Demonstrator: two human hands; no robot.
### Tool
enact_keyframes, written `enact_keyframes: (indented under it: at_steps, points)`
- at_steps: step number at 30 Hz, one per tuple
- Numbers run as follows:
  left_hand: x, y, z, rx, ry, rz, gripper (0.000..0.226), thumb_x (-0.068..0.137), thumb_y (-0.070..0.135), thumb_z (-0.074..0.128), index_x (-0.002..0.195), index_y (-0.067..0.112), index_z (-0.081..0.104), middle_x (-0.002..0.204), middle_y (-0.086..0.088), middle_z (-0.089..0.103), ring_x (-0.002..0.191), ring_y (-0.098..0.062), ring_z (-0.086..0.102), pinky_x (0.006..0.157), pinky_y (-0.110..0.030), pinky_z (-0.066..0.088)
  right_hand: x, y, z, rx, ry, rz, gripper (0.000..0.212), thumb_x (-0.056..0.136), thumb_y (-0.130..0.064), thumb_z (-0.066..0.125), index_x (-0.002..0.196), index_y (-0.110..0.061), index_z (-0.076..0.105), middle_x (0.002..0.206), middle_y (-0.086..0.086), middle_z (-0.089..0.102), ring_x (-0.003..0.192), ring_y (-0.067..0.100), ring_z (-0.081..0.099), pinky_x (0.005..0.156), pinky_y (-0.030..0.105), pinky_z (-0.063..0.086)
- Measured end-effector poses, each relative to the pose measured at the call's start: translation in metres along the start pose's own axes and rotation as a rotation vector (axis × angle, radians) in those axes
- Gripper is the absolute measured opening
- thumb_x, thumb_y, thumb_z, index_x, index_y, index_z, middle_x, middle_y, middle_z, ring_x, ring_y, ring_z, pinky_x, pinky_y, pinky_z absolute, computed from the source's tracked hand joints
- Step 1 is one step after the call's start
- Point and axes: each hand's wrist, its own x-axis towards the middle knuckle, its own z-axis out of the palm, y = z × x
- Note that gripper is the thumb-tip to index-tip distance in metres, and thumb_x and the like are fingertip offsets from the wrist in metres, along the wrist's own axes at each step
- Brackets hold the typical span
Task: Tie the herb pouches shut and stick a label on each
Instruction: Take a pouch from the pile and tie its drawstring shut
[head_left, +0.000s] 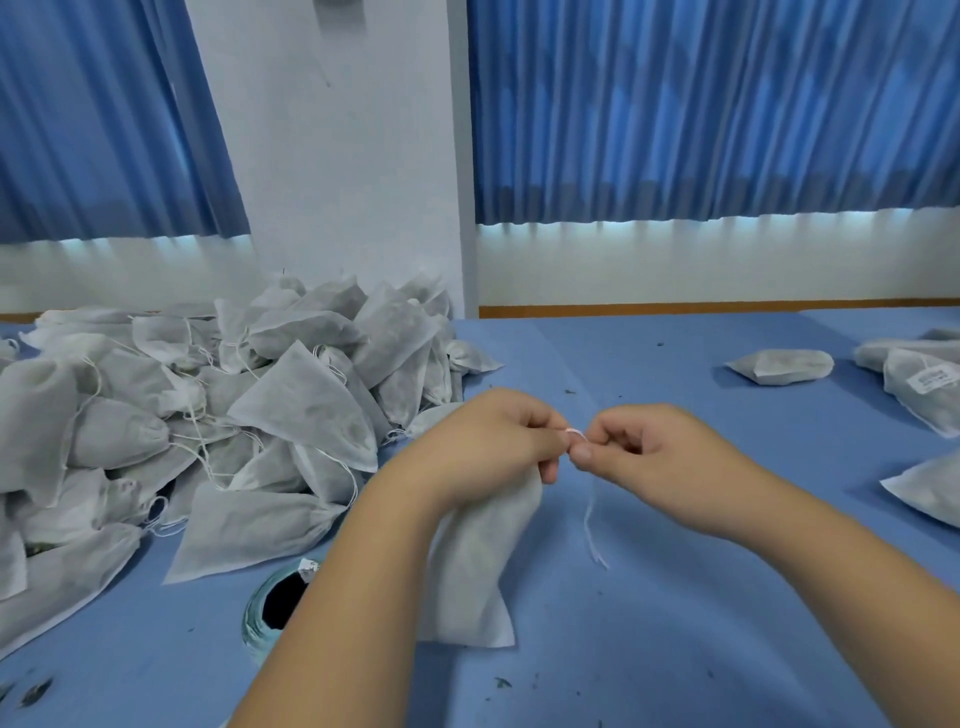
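Two hands meet over the middle of the table. The left hand (488, 441) has its fingers curled round the gathered neck of one pouch (478, 561). The right hand (649, 447), just beside it at three o'clock, pinches the white drawstring (588, 519) between thumb and forefinger.

From that grip the pouch hangs toward six o'clock, its long axis running back toward the person and its flat bottom end down by the blue cloth (701, 623). A loose tail of the string drops the same way from the right hand. The white bit between the fingertips may be a knot or only a loop; it is too small for me to tell. I'd judge the tying to be the step in hand. The right hand is nearer the free end, so the pull would go toward three o'clock while the left holds the neck fast.

A label roll (253, 621) lies at eight o'clock, half hidden by the left forearm. A big heap of pouches (182, 415) fills nine to ten o'clock. Toward two o'clock lie a few more, one labelled pouch (919, 395) among them. Herb crumbs speckle the cloth. Blue curtains (701, 104) and a white wall (337, 156) stand at twelve.
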Motion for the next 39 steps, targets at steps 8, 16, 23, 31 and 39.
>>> enact_keyframes:
  at_steps: [8, 16, 23, 31, 39]
  points:
    - [0.015, -0.006, -0.005, -0.216, -0.074, 0.079, 0.035, 0.094, 0.036, 0.063, 0.062, 0.024, 0.069, 0.055, 0.004, 0.056, 0.055, -0.011, 0.048, 0.065, -0.027, 0.041, -0.003, -0.006, -0.025, 0.355, -0.006, 0.049, 0.019, 0.085, -0.030, 0.068, 0.070, -0.018, 0.067, 0.071, 0.015, 0.066, 0.045, 0.014, 0.047, 0.048, 0.018, 0.039]
    - [0.027, -0.003, 0.015, -0.787, -0.091, 0.202, 0.017, 0.088, 0.019, 0.065, 0.081, 0.012, 0.079, 0.053, 0.003, 0.044, 0.045, -0.009, 0.036, 0.048, -0.020, 0.036, 0.002, -0.006, -0.018, 0.473, 0.142, 0.094, 0.029, 0.096, -0.017, 0.055, 0.068, -0.018, 0.058, 0.051, -0.004, 0.047, 0.041, 0.012, 0.025, 0.042, 0.020, 0.023]
    - [0.028, 0.006, 0.019, -0.166, 0.250, 0.215, 0.035, 0.097, 0.023, 0.058, 0.069, 0.028, 0.076, 0.056, 0.014, 0.056, 0.055, 0.001, 0.049, 0.060, -0.015, 0.039, -0.002, -0.013, -0.018, -0.013, 0.161, -0.041, 0.025, 0.090, -0.023, 0.063, 0.068, -0.014, 0.064, 0.047, -0.014, 0.044, 0.041, 0.004, 0.035, 0.042, 0.013, 0.029]
    - [0.020, 0.006, 0.007, 0.056, 0.026, 0.172, 0.024, 0.094, 0.039, 0.061, 0.077, 0.035, 0.077, 0.053, 0.016, 0.051, 0.058, -0.004, 0.046, 0.057, -0.015, 0.037, -0.004, -0.015, -0.040, -0.068, 0.157, -0.051, 0.018, 0.087, -0.028, 0.065, 0.069, -0.026, 0.071, 0.052, -0.012, 0.052, 0.046, 0.003, 0.041, 0.044, 0.012, 0.033]
    - [0.021, 0.003, 0.010, -0.567, -0.154, 0.052, 0.022, 0.080, 0.024, 0.059, 0.060, 0.015, 0.064, 0.052, 0.003, 0.034, 0.048, -0.014, 0.033, 0.050, -0.024, 0.032, 0.002, -0.003, -0.029, -0.192, 0.318, -0.042, 0.013, 0.082, -0.038, 0.069, 0.069, -0.039, 0.063, 0.079, -0.020, 0.058, 0.062, -0.003, 0.049, 0.056, 0.009, 0.033]
